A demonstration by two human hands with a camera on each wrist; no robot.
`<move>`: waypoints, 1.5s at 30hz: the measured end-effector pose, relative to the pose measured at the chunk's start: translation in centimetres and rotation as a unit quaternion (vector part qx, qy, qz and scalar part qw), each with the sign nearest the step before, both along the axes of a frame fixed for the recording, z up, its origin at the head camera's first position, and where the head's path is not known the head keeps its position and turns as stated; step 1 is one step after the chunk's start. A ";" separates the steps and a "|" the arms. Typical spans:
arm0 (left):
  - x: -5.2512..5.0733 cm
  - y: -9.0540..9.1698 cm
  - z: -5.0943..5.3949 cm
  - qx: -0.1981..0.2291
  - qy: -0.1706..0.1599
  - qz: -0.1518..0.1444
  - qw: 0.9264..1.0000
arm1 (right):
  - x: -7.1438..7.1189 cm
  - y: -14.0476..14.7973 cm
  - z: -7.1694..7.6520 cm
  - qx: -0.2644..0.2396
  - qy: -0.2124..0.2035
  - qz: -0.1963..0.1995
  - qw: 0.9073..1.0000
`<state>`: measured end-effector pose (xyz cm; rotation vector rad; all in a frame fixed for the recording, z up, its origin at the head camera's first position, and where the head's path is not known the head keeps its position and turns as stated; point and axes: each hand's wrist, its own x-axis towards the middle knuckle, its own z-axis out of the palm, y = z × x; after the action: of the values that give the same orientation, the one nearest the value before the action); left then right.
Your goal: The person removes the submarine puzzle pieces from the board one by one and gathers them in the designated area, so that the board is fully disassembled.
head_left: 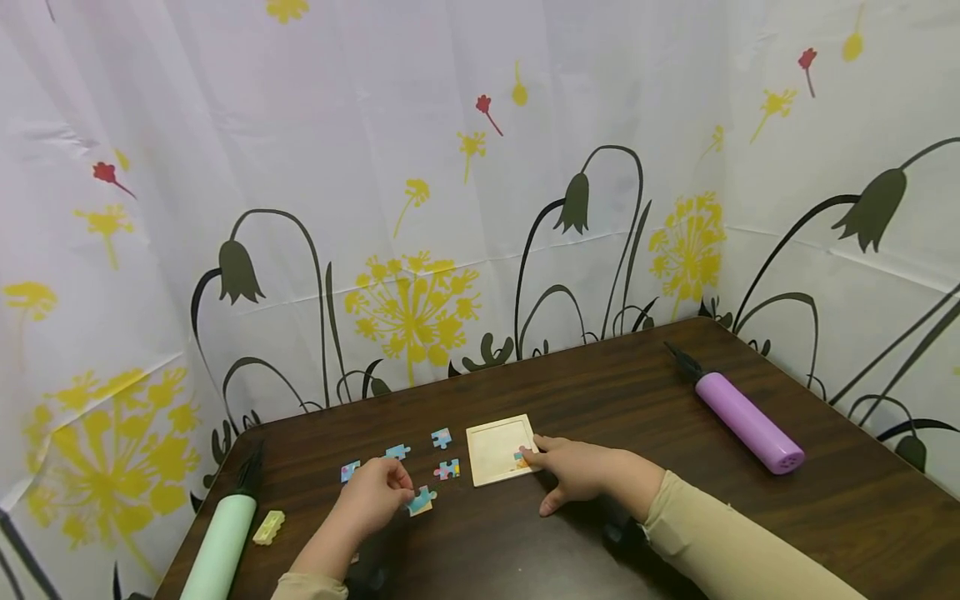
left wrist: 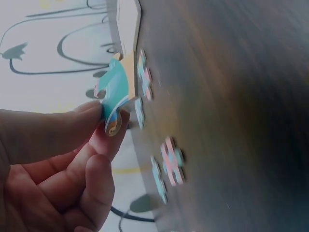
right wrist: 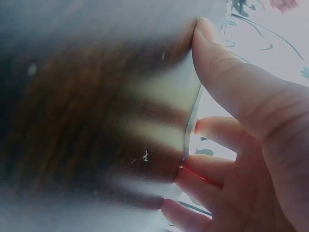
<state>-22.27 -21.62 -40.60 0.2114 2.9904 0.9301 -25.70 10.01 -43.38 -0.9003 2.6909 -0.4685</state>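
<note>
My left hand (head_left: 372,497) pinches a blue jigsaw piece (head_left: 422,500) with a tan edge between thumb and forefinger. Close up in the left wrist view, the piece is tilted above the tabletop. A square wooden puzzle tray (head_left: 471,457) lies ahead, with one small piece (head_left: 519,457) in its lower right corner. Along the tray's right side rests my right hand (head_left: 583,473), its fingers spread and touching the tray's edge. In the right wrist view its fingertips meet the dark tabletop. Loose pieces lie left of the tray, among them a pink-and-blue piece (head_left: 447,469) and a blue piece (head_left: 442,437).
Two more loose pieces lie farther left: a blue one (head_left: 397,451) and a blue-purple one (head_left: 349,471). A yellow block (head_left: 268,527) sits beside a mint-green hand pump (head_left: 221,542). Far right on the brown table (head_left: 637,383) lies a purple pump (head_left: 750,423).
</note>
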 end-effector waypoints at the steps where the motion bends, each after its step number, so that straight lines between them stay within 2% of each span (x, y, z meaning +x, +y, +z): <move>1: 0.2 -0.3 0.0 0.002 -0.004 0.002 1.000 | 0.0 0.0 0.0 0.001 -0.002 -0.002 1.000; 13: 1.0 -2.1 -1.2 0.009 -0.046 0.011 0.999 | 0.0 0.0 -0.2 0.006 -0.002 -0.005 1.000; 26: 0.7 -2.8 -2.2 -0.009 -0.041 0.020 0.999 | 0.0 0.0 -0.3 0.007 -0.001 -0.003 1.000; 35: 0.5 -2.7 -2.6 -0.049 -0.040 0.022 0.998 | -0.1 0.0 -0.3 0.009 -0.002 -0.005 1.000; 40: 0.2 -2.7 -2.5 -0.072 -0.025 0.017 0.997 | -0.1 0.1 -0.3 0.012 -0.001 -0.004 1.000; 45: -0.4 -1.9 -1.3 -0.069 -0.001 0.010 0.998 | 0.0 0.0 -0.2 0.013 -0.003 -0.006 1.000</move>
<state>-22.71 -23.53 -41.94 0.1788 3.0447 0.7213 -25.72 10.03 -43.57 -0.8746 2.6927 -0.4365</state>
